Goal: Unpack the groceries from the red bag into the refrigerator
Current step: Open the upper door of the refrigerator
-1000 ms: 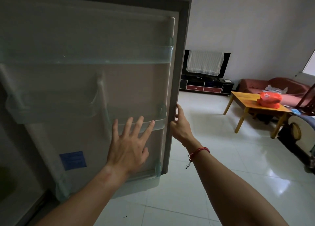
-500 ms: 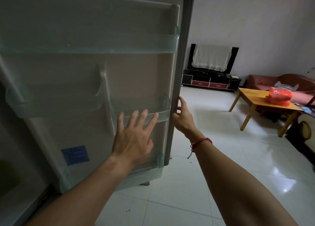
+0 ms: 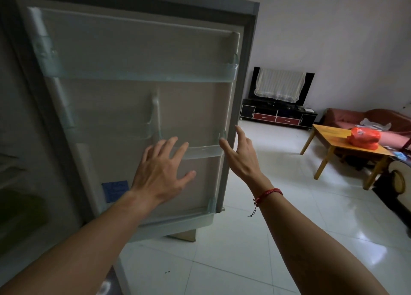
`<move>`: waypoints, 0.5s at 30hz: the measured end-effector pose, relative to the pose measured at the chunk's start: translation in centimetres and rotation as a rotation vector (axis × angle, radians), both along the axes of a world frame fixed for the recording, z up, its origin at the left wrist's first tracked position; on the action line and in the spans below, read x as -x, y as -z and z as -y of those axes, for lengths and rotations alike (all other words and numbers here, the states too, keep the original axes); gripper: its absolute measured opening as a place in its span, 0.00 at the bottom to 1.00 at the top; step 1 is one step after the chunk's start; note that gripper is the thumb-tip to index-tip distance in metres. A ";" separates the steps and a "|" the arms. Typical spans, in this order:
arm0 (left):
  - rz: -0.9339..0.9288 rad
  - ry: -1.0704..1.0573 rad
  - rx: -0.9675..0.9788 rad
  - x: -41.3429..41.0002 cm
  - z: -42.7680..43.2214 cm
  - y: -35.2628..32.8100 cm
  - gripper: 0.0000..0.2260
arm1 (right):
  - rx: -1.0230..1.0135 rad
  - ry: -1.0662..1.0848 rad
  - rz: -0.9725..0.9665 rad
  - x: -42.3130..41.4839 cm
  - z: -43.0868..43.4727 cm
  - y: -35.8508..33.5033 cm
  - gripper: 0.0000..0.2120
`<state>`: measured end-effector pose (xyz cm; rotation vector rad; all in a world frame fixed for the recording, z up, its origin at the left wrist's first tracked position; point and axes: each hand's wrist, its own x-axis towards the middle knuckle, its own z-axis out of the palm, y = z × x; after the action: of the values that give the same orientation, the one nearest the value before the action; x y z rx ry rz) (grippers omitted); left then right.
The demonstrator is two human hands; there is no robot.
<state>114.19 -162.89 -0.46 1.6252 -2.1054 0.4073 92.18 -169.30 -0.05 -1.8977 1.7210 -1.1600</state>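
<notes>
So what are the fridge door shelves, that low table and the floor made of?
Door shelves: apparently clear plastic, glossy; the door liner shows through them. Low table: probably wood, yellowish with a dull finish. Floor: glazed white tiles, judging by grout lines and bright reflections.

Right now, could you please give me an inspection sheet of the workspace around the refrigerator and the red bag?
Surface: wooden table, far across the room.
Job's things: red bag on the table; refrigerator door open, inner side towards the camera.
Clutter: pale wrapping on the sofa.
Grippers: left hand open, spread before the door's inner panel; right hand open beside the door's edge; contact unclear.
Cables: nothing seen.
Surroundings: white tiled floor, cloth-covered television.
</notes>
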 end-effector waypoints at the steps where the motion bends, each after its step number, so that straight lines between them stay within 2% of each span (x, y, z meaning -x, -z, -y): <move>1: -0.018 -0.015 0.004 -0.6 -0.9 -0.5 0.37 | 0.014 -0.015 -0.030 -0.4 -1.0 -0.3 0.35; 15: -0.079 -0.271 0.082 -13.1 -16.8 -4.2 0.36 | 0.120 -0.279 -0.343 -12.1 -12.7 -3.3 0.36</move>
<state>127.27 -146.11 3.76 1.8518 -1.7922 0.5004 104.28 -156.59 3.28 -2.4341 1.5001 -0.8902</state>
